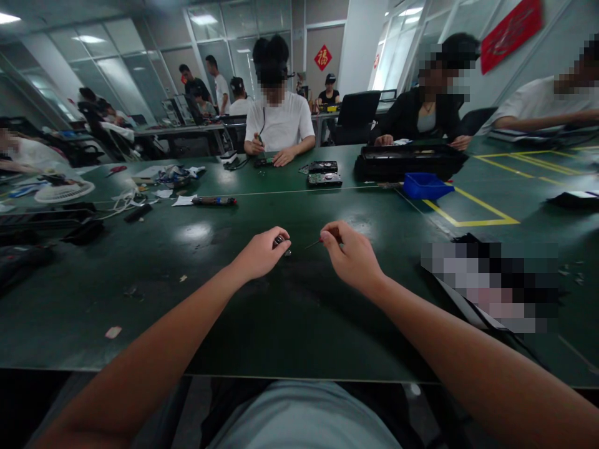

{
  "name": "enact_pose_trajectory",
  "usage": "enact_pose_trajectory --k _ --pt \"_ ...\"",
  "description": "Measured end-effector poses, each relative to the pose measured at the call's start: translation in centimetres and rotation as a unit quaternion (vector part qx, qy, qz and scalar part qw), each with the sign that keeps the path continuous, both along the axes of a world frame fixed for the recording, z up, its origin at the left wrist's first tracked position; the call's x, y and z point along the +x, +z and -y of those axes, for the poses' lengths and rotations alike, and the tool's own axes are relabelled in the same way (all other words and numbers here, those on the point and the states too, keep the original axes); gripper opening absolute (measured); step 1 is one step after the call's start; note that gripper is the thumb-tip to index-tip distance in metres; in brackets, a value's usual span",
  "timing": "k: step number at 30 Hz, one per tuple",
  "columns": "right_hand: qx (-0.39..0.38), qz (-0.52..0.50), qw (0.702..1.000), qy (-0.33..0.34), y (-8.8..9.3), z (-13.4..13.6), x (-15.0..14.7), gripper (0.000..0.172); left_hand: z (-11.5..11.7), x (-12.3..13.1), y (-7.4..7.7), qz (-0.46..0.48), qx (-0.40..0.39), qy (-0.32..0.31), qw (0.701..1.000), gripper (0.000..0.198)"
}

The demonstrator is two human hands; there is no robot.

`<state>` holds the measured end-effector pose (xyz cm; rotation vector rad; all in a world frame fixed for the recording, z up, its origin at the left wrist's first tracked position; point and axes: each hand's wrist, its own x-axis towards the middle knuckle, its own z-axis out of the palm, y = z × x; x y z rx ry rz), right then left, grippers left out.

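Note:
My left hand has its fingers closed around a small dark and shiny metallic object, mostly hidden by the fingers, so its kind is unclear. A tiny bright metal piece shows just below those fingertips. Across a short gap, my right hand pinches a small thin screwdriver. Its shaft points left and slightly down toward the left hand, not touching it, and a bit of red shows at the fingertips. Both hands are over the green tabletop.
Ahead lie opened hard drives, a blue bin and a long black case. A pen-like tool lies on the left, near cables and a white fan. A blurred flat item lies right. A co-worker sits opposite.

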<state>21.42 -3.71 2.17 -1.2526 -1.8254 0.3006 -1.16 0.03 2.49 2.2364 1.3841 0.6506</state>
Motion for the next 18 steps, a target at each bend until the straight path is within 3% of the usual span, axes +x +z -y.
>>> enact_pose_trajectory --k 6,10,14,18 --pt "0.000 0.008 1.000 0.006 -0.2 -0.1 0.0 0.017 -2.2 -0.3 -1.9 -0.124 -0.025 -0.027 0.992 0.037" --pt "0.000 0.007 1.000 0.005 -0.3 -0.1 0.0 0.018 -3.0 -0.4 -2.7 -0.150 -0.023 -0.054 0.987 0.029" --pt "0.002 0.008 1.000 0.015 -0.3 -0.1 0.0 0.018 -3.3 -0.6 -2.4 -0.114 -0.037 -0.049 0.992 0.026" --pt "0.000 0.003 1.000 0.016 -0.2 -0.1 0.0 0.018 -3.4 -1.6 -1.7 -0.035 -0.068 0.012 0.997 0.026"
